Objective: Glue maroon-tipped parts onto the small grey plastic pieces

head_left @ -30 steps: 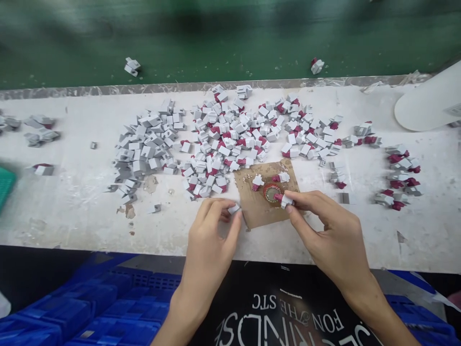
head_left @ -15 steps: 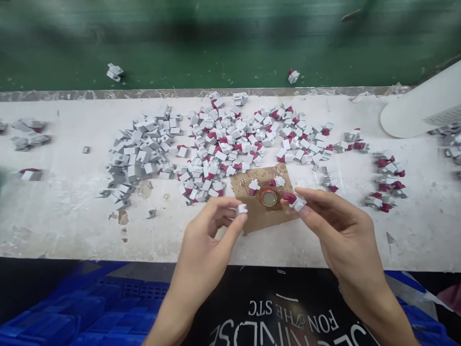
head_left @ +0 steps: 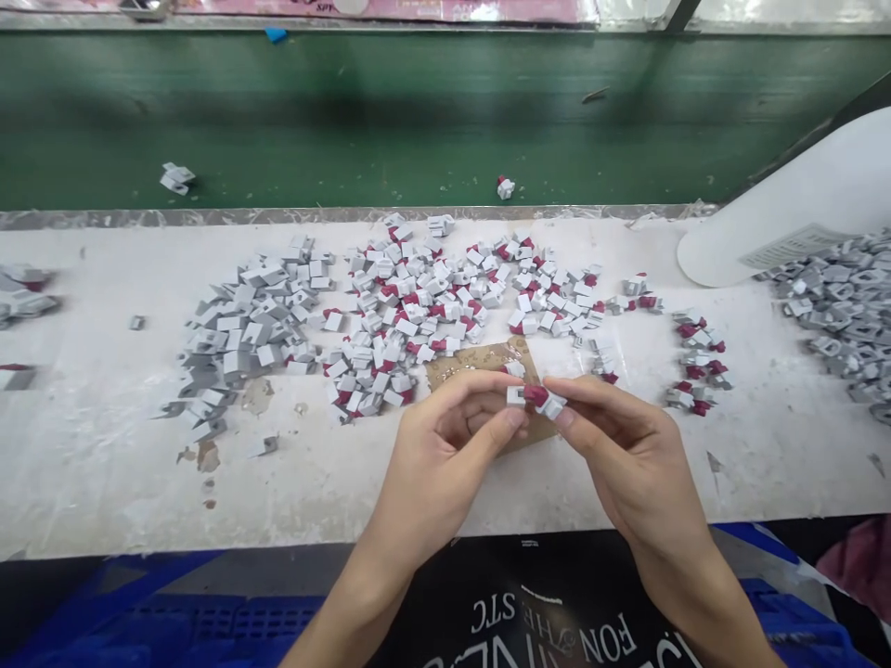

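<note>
Between thumb and fingers, my left hand [head_left: 445, 464] pinches a small white block [head_left: 516, 397]. A white piece with a dark red part [head_left: 547, 401] is gripped by the fingertips of my right hand [head_left: 637, 455]. The red end points left and meets the white block, or nearly so; the exact contact is too small to tell. Both hands are above a brown cardboard piece [head_left: 480, 357], which they partly cover. One white piece [head_left: 513, 369] shows on the cardboard just behind the fingertips.
Behind the hands lie a heap of white-and-red pieces [head_left: 418, 301] and a plain white heap [head_left: 257, 315] on the pale table [head_left: 104, 464]. A white bottle [head_left: 786, 213] lies at the right beside grey pieces [head_left: 849, 315]. Blue crates [head_left: 229, 631] stand below the front edge.
My hands have come together, bringing the white block and the red end of the other piece against or close to each other. The view has shifted, and the round red-rimmed item is now hidden.
</note>
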